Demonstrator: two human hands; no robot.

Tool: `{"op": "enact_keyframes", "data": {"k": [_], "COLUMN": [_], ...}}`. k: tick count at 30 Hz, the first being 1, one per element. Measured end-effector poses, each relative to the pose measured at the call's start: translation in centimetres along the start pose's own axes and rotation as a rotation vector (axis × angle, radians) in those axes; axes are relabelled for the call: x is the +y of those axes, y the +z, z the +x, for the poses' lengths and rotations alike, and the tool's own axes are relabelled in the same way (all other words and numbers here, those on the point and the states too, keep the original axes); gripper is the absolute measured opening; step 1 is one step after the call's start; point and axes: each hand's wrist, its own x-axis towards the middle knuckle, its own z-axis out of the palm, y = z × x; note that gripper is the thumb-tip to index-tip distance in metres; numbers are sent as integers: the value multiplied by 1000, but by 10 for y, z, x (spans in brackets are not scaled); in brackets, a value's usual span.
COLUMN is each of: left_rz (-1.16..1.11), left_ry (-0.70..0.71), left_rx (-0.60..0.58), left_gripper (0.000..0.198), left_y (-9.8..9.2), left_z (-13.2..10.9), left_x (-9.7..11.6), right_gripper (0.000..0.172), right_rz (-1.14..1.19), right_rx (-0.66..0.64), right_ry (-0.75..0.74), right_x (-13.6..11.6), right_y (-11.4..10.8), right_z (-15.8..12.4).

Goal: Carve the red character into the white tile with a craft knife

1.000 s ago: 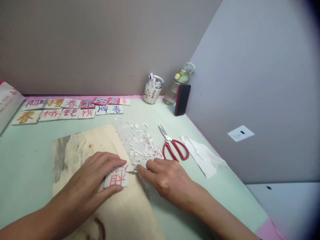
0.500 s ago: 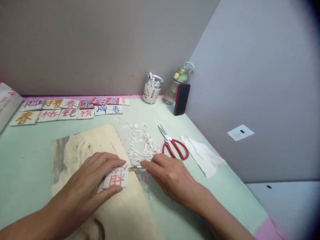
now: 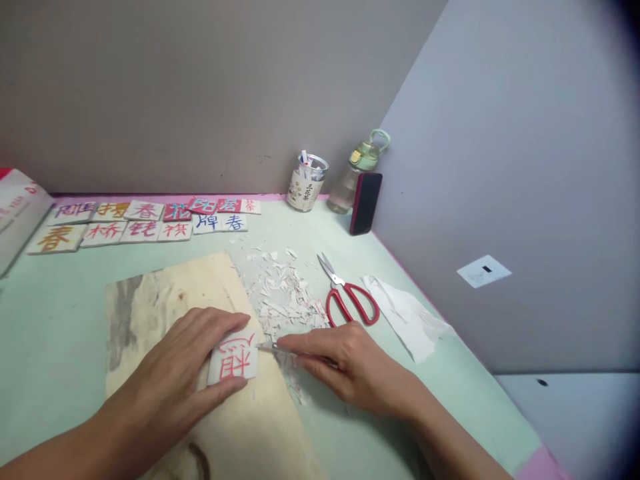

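A small white tile with a red character (image 3: 233, 359) lies on a wooden board (image 3: 190, 347). My left hand (image 3: 185, 363) presses on it, thumb below and fingers above, pinning it flat. My right hand (image 3: 345, 363) is closed round a thin metal craft knife (image 3: 273, 347), whose tip touches the tile's right edge. A heap of white and red chips (image 3: 283, 293) lies just beyond the board's right side.
Red-handled scissors (image 3: 347, 297) and a crumpled white tissue (image 3: 407, 313) lie right of the chips. Several finished character tiles (image 3: 135, 220) line the back left. A pen cup (image 3: 306, 181), a water bottle (image 3: 357, 170) and a phone (image 3: 365, 203) stand in the corner.
The knife tip drew back slightly, then returned to the tile's right edge; my right hand has turned lower and flatter. My left hand has stayed on the tile.
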Motion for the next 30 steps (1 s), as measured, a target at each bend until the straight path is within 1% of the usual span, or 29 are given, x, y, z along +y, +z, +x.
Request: {"op": "enact_keyframes", "data": {"k": [3,7,10,12,15,18,21,23,25,27,28,29,30], "left_rz": [-16,-18,-9,-13,-25,-55,-76,-64,-40,-20,-16,-18,-21], "left_ry": [23,16,0,-5,8,40,73,72,53,34,29,31,40], "left_rx": [-19,-31,-32,-27,-39,-127,-237,-288,-311,-297,-293,-290,-293], "left_gripper": [41,41,42,44,42,44,53,58,70,81,81,76,72], "left_y": [0,1,3,4,0,-8,-14,-15,-12,-9,-8,-8,-8], "left_z": [1,-1,-3,-3,-1,0,-2,-5,-8,-9,-10,-10,-11], "left_x": [0,0,1,2,1,-5,-15,-20,-22,-21,-20,-19,-17], "right_gripper": [33,35,41,41,33,30,33,32,34,41,43,43,40], "right_rz": [46,10,-55,-75,-71,-128,-187,-180,-136,-21,78,213,382], "right_rx": [-24,-27,-42,-13,96,173,178,180,184,189,201,211,220], "right_ry": [30,45,31,11,-17,-39,-63,-72,-73,-76,-78,-71,-56], "right_x": [2,4,4,5,9,14,14,10,6,2,0,-1,-2], "right_y": [1,7,13,15,15,11,6,5,4,4,4,4,4], "right_z": [2,4,4,3,3,4,4,3,2,2,2,2,3]}}
